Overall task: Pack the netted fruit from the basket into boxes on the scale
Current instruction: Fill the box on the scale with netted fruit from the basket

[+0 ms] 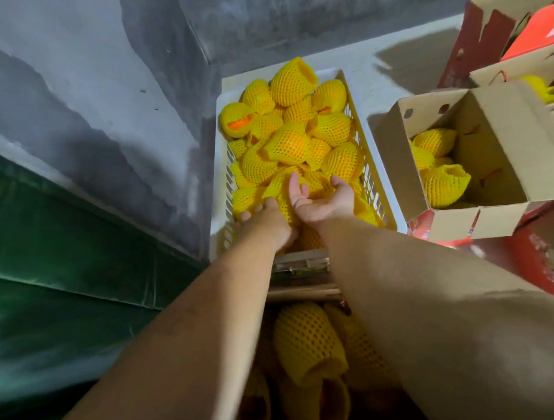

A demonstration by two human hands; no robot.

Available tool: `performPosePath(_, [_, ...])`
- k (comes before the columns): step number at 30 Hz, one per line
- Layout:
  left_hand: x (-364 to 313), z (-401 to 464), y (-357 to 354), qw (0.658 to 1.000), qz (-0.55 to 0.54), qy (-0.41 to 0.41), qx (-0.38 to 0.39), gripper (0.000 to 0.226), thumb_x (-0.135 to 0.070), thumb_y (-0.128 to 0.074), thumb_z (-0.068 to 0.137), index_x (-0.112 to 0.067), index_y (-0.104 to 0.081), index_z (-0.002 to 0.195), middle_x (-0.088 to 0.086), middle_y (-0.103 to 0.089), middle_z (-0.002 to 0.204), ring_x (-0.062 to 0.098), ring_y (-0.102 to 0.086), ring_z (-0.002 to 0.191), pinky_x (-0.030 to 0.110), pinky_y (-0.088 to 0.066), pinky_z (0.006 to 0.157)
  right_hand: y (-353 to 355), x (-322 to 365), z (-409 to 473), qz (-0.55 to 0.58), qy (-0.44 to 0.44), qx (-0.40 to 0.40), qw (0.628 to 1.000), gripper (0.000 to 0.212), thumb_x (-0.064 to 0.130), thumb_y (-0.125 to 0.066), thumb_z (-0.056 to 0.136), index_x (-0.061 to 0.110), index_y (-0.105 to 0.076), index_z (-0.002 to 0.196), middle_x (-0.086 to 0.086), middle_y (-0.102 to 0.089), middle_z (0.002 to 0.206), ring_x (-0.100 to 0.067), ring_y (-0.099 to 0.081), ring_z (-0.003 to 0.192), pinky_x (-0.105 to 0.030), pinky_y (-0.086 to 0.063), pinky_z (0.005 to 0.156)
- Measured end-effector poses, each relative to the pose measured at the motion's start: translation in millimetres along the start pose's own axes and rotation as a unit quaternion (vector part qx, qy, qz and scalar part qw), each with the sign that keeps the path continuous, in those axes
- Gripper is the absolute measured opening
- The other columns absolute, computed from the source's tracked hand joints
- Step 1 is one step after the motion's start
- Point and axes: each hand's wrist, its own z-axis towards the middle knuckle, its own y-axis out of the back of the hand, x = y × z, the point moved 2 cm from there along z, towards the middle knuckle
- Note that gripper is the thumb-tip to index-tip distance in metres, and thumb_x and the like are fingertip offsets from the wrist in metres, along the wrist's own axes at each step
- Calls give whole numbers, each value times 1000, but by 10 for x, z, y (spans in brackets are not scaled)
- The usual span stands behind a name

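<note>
Fruit in yellow foam netting (pixel 289 141) fills the white slotted plastic basket (pixel 375 185) — both bare hands reach into its near end. Over the pile the right hand (pixel 320 198) lies palm up with fingers loosely spread and nothing in it, while the left hand (pixel 266 220), just beside it, is knuckles up on the netted fruit by the basket's near left wall, its fingertips hidden, so its grasp cannot be told. Right of the basket, an open brown cardboard box (pixel 488 108) holds a few more netted fruit (pixel 444 181).
</note>
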Motion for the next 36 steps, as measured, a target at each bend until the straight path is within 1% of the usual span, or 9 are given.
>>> performPosePath(8, [1, 15, -62, 999, 21, -11, -29, 85, -54, -63, 93, -28, -19, 161, 7, -31, 165, 41, -27, 148, 56, -26, 117, -65, 66, 99, 62, -25, 2, 998, 54, 41, -68, 94, 15, -37, 130, -16, -44, 129, -43, -58, 96, -51, -59, 90])
performPosePath(13, [11, -29, 10, 997, -10, -33, -63, 83, -57, -72, 86, -26, -37, 154, 10, -47, 155, 41, -36, 144, 54, -31, 115, -206, -154, -15, -172, 61, -106, 977, 29, 30, -60, 95, 12, -58, 118, -9, -57, 103, -26, -63, 69, -28, -57, 47])
performPosePath(15, [3, -63, 40, 996, -35, -30, -81, 71, -45, -72, 89, -20, -40, 148, 14, -55, 146, 42, -46, 137, 52, -40, 108, -227, -156, -57, -427, 199, -177, 864, 36, 22, -59, 90, 14, -60, 125, -11, -65, 111, -31, -67, 84, -34, -59, 64])
performPosePath(17, [-10, -101, 55, 994, -59, -32, -89, 58, -28, -64, 94, -15, -39, 144, 18, -60, 139, 44, -54, 130, 50, -46, 100, -199, -93, -132, -693, 286, -198, 631, 55, 27, -61, 88, 15, -49, 140, -13, -55, 137, -40, -57, 122, -48, -52, 100])
performPosePath(20, [-6, -187, 101, 992, -49, -54, -102, 64, -27, -70, 91, -14, -36, 143, 18, -57, 138, 44, -56, 128, 49, -49, 96, -86, -108, -281, -948, 142, -117, 260, 54, 36, -52, 100, 12, -46, 148, -15, -43, 154, -39, -39, 142, -45, -35, 114])
performPosePath(26, [50, -357, 217, 988, 12, -114, -100, 76, -40, -79, 84, -15, -33, 139, 12, -50, 138, 45, -55, 124, 43, -40, 79, -54, -77, -448, -977, 37, -61, 200, 56, 25, -51, 103, 9, -40, 155, -17, -33, 165, -33, -34, 149, -41, -30, 115])
performPosePath(29, [62, -410, 247, 987, 17, -121, -103, 83, -39, -77, 84, -14, -29, 147, 13, -47, 144, 45, -55, 126, 42, -40, 79, 19, 49, -452, -992, -5, -86, 94, 66, 49, -48, 104, 15, -34, 160, -13, -30, 167, -35, -32, 151, -41, -32, 115])
performPosePath(31, [105, -422, 278, 988, -54, -99, -107, 88, -43, -77, 82, -14, -27, 147, 13, -50, 139, 44, -56, 123, 41, -39, 77, 50, 129, -429, -994, 25, -104, -1, 81, 66, -50, 97, 22, -30, 162, -12, -30, 166, -38, -33, 150, -49, -34, 118])
performPosePath(36, [262, -398, 351, 980, -139, -106, -99, 100, -45, -77, 79, -25, -16, 156, 11, -53, 139, 39, -59, 110, 36, -41, 76, 87, 181, -470, -973, 135, -185, -32, 106, 74, -67, 78, 23, -27, 161, -12, -20, 160, -37, -17, 148, -47, -21, 119])
